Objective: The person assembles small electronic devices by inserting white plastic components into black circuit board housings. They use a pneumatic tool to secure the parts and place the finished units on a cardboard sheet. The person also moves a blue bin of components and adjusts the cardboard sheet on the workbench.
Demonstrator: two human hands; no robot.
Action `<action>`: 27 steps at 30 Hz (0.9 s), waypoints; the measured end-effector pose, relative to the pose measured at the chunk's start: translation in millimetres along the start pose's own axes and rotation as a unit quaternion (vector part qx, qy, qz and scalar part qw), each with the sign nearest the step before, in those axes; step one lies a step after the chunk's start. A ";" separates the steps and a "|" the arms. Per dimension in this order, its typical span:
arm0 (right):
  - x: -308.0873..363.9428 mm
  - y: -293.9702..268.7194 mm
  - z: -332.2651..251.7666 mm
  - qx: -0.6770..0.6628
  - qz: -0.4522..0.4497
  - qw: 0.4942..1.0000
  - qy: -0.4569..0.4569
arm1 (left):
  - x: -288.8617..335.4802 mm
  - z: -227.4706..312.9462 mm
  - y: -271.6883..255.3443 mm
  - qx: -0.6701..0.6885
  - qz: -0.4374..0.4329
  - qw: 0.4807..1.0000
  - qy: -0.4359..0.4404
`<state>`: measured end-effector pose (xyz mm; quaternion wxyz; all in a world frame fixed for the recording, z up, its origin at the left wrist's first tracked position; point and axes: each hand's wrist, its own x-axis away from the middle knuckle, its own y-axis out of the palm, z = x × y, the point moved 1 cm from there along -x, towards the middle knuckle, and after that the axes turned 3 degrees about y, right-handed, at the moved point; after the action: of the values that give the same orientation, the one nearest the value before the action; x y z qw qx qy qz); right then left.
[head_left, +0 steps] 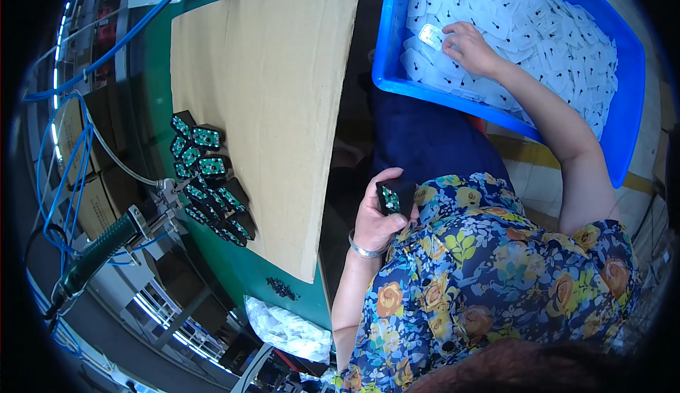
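My left hand (377,217) is closed around a small black housing (398,197) with a green circuit board in it, held close to my body. Over at the upper right, my right hand (469,47) reaches into a blue plastic bin (388,53). Its fingertips are closed at the edge of a bright, translucent white plastic piece (430,37). Many similar pale flat pieces (513,21), each with a small dark mark, fill the bin. More black housings with green boards (207,165) lie clustered at the cardboard's left edge.
A large cardboard sheet (273,95) covers much of the green table (280,269). Small black parts, possibly screws (282,288), lie near a clear plastic bag (287,328). A green electric screwdriver (106,248) and blue cables (85,138) occupy the left side.
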<state>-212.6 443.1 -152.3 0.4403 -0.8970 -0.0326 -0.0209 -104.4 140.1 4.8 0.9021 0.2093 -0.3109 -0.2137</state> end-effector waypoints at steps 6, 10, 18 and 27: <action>-17.8 -39.2 -27.6 -0.181 -0.124 0.974 0.055 | -5.5 -1.6 4.3 0.221 0.022 0.973 -0.069; 9.2 -69.0 -100.7 -0.264 -0.209 0.941 -0.035 | -14.6 -0.5 -4.7 0.200 -0.049 0.978 -0.018; 43.2 -58.9 -181.5 -0.301 -0.290 0.903 -0.099 | -0.3 16.4 3.5 0.082 -0.033 0.995 -0.041; 72.5 11.8 -206.5 -0.807 -0.086 0.584 -0.013 | 1.6 20.8 1.4 0.202 0.072 0.977 0.014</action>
<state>-141.2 275.4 -30.6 -0.4689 -0.8768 -0.0845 -0.0649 -116.5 135.3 21.3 0.8584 0.3671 -0.3497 -0.0781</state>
